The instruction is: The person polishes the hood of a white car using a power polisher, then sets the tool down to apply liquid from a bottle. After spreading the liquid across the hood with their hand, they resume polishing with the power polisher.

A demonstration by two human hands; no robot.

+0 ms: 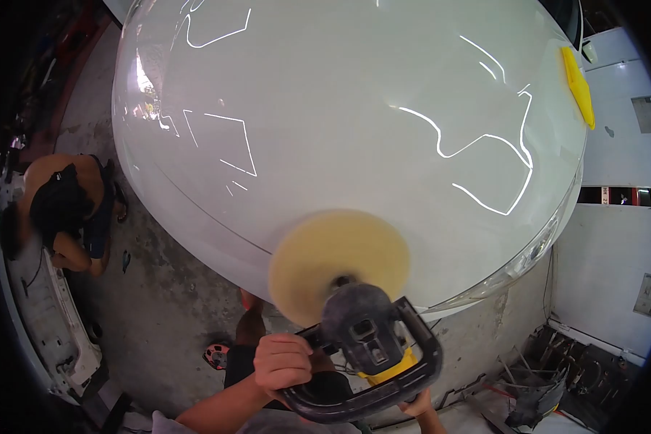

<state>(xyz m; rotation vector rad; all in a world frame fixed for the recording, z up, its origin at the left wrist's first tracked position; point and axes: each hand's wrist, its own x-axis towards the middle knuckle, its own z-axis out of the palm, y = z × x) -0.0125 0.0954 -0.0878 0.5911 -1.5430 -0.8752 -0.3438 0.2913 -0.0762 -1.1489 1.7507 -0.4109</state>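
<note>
My left hand (282,362) is wrapped round the black loop handle of a polishing machine (365,333), its fingers closed. At the machine's rear, low in the view, my right hand (417,403) grips the body from below; most of its fingers are hidden. The yellowish round polishing pad (340,260) looks blurred, as if spinning. It overlaps the front edge of a glossy white car hood (325,145). Bright zigzag light reflections run across the hood.
A yellow cloth (577,88) lies on the car's right side. At left, a person (69,213) crouches beside a pale car body part (72,325). Dark parts and scrap (550,390) are piled at lower right, near a white wall panel (607,253). The floor (166,311) is stained concrete.
</note>
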